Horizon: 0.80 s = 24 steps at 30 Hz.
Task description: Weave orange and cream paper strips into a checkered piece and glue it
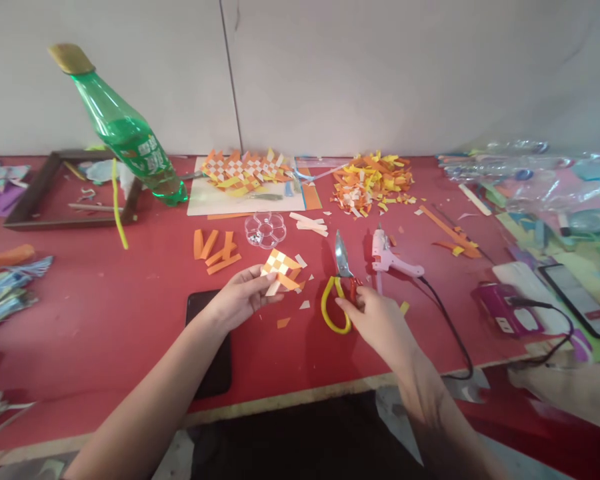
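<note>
My left hand pinches a small woven paper piece in orange, white and yellow, with loose strip ends sticking out at its right. Over the red table, my right hand has its fingers around the red handle of the scissors. Their metal blades point away from me, and the yellow handle loop hangs free on the left. White and orange paper scraps lie between the hands. Just beyond the woven piece is a clear flower-shaped tray. Several orange strips lie left of it.
A green bottle leans by a dark frame. Behind are woven pieces on a white sheet and a heap of paper bits. The glue gun and its cable lie right. A black phone lies under my left forearm.
</note>
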### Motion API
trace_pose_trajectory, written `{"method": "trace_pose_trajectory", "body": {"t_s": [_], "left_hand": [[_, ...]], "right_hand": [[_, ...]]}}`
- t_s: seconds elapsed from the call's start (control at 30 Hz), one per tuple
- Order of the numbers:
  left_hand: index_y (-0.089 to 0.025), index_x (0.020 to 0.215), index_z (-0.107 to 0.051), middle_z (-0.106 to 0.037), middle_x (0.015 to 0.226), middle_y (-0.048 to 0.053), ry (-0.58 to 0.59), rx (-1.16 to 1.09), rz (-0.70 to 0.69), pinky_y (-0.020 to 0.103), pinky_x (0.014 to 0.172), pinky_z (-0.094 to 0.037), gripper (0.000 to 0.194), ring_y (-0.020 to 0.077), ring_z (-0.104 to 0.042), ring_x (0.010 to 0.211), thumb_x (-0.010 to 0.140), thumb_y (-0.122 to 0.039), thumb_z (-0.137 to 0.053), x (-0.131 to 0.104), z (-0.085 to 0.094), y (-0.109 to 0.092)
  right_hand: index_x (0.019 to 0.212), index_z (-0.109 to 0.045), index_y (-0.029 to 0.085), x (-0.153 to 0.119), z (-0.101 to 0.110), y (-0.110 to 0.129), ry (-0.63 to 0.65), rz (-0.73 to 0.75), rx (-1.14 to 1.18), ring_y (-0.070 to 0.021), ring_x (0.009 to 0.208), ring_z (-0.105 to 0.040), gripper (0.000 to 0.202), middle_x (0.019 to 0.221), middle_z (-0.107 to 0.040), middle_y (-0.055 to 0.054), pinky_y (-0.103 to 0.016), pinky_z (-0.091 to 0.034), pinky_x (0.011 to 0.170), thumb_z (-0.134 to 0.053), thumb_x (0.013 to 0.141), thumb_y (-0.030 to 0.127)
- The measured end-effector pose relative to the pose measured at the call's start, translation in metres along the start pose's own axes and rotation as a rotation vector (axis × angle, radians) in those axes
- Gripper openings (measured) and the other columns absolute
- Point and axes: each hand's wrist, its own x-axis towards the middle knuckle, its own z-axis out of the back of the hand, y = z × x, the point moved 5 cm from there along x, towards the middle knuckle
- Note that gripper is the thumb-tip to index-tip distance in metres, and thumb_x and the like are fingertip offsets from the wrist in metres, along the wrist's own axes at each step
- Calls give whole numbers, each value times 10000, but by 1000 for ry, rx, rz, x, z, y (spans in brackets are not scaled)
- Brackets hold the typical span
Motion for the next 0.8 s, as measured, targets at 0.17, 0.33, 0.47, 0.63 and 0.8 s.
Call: {"method": "trace_pose_trajectory", "body": {"t_s": [0.17,0.33,0.47,0.63,0.8], "left_hand": [[-154,916,-635,-676,744,-5,-63,106,4,197,651,-550,277,90,-652,641,743,-277,-812,1,-1,4],[-174,904,-602,-655,752,-27,-74,148,-12,216,672,-547,290,79,-632,609,741,-305,-804,-3,-6,2],[-181,851,-575,-636,721,-42,-64,166,-23,225,678,-538,261,71,-605,582,750,-293,-789,-4,-7,1],[-187,861,-572,-635,712,-37,-55,178,-41,243,697,-538,228,88,-613,619,782,-306,-749,-4,-6,1],[-171,837,-570,-659,828,-12,-79,191,-75,240,770,-537,227,93,-641,736,789,-306,-745,-2,-4,1]], "right_hand": [[593,-503,210,3,7,-3,13,21,-79,-185,523,-539,347,533,-569,-28,-276,-252,511,-651,786,458],[464,-448,216,1,18,13,21,134,-76,-132,388,-391,493,417,-463,-7,-275,-199,473,-606,811,528],[687,-599,228,-3,31,30,-88,213,14,-157,493,-538,372,571,-618,-23,-268,-322,504,-488,906,508],[969,-626,214,20,50,2,-258,223,88,-200,788,-654,201,925,-708,-74,-308,-479,751,-474,905,328],[1128,-615,127,69,50,-62,-314,160,3,-343,1096,-577,455,1162,-628,-196,-473,-426,956,-518,686,75]]}}
